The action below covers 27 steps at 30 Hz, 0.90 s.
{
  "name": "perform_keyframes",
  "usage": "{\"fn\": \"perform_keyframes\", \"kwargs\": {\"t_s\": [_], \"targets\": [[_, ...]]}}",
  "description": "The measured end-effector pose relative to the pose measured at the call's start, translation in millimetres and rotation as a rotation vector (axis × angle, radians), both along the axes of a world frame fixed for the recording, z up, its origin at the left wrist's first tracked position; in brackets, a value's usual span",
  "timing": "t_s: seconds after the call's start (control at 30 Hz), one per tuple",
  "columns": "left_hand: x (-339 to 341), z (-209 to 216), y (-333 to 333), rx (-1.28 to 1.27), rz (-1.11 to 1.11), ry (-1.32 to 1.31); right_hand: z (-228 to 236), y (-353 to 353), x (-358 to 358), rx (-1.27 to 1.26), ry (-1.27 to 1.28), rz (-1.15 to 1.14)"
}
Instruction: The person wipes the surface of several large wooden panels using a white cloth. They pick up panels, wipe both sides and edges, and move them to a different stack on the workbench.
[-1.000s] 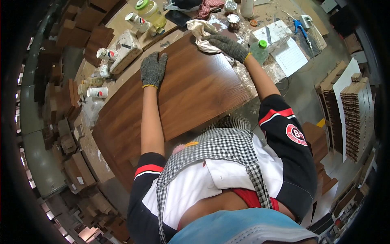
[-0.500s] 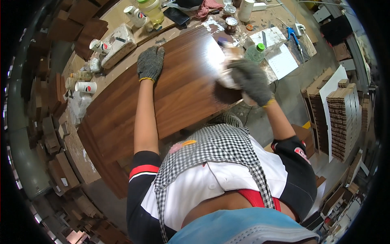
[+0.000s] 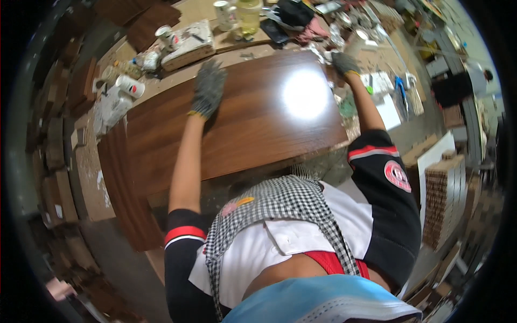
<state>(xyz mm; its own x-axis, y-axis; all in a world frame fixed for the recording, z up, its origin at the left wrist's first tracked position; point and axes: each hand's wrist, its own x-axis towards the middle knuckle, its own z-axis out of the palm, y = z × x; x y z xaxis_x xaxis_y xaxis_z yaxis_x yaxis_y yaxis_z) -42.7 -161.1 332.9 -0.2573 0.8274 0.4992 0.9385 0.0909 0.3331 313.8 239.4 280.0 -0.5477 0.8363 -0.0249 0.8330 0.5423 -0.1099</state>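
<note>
A brown wood-grain panel (image 3: 242, 121) lies across the workbench, with a bright glare on its right half. My left hand (image 3: 208, 90), in a grey knit glove, rests flat on the panel's far left part, fingers stretched out. My right hand (image 3: 345, 63), gloved the same way, is at the panel's far right corner. Its fingers are closed on a whitish cloth (image 3: 327, 56), of which only a small bit shows. My right forearm partly covers a green bottle (image 3: 347, 107) beside the panel's right edge.
Paper cups, one of them lying down (image 3: 130, 86), and a white-stained block (image 3: 188, 46) line the bench's far left. A jar of yellowish liquid (image 3: 249, 17) stands at the back. A blue-handled tool (image 3: 400, 90) lies right. Stacked cardboard (image 3: 442, 199) stands beyond the bench.
My right hand has moved away from me, from the panel's near right side to its far right corner, with the cloth. My left hand stays flat on the panel. The view has shifted.
</note>
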Motion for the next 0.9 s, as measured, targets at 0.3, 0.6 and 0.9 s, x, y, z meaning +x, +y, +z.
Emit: {"fn": "perform_keyframes", "kwargs": {"t_s": [0.3,0.6,0.9], "targets": [[-120.6,-0.5,-386.2,-0.484,0.788,-0.035,40.5,-167.5,-118.1,0.393,0.037,0.328],[-111.1,-6.0,-392.2,-0.540,0.822,-0.223,58.7,-426.2,-385.2,0.271,0.310,0.882],[-113.7,-43.1,-399.9,-0.354,0.823,-0.150,52.7,-573.9,-510.7,0.293,0.433,1.245]]}}
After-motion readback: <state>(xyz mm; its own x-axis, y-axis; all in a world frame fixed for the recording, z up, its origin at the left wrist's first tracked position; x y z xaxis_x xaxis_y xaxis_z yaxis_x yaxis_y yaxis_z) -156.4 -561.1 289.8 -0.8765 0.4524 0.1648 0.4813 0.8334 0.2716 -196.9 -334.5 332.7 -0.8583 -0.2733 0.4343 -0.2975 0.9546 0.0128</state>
